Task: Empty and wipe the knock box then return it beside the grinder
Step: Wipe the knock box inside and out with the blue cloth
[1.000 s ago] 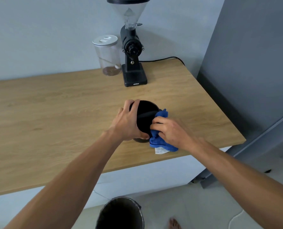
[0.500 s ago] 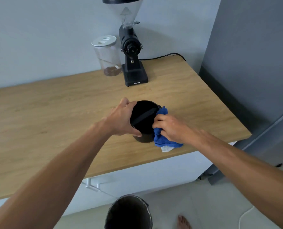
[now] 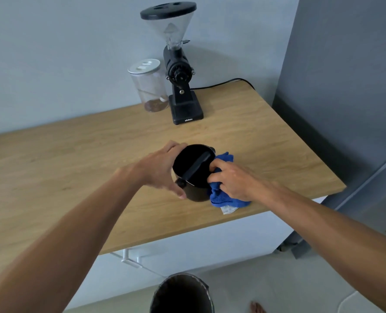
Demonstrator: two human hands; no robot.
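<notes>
The knock box [image 3: 193,172] sits near the surface's [image 3: 74,168] front edge, left hand [image 3: 162,169] fingers wrapped round it, right hand [image 3: 229,177] clutching the blue cloth [image 3: 223,197] against its rim. Hard wiping could tip it off.

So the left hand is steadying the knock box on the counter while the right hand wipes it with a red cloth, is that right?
Not quite: the cloth is blue, not red, as the head view shows. Otherwise yes, the left hand steadies the knock box on the counter while the right hand wipes it.
</notes>
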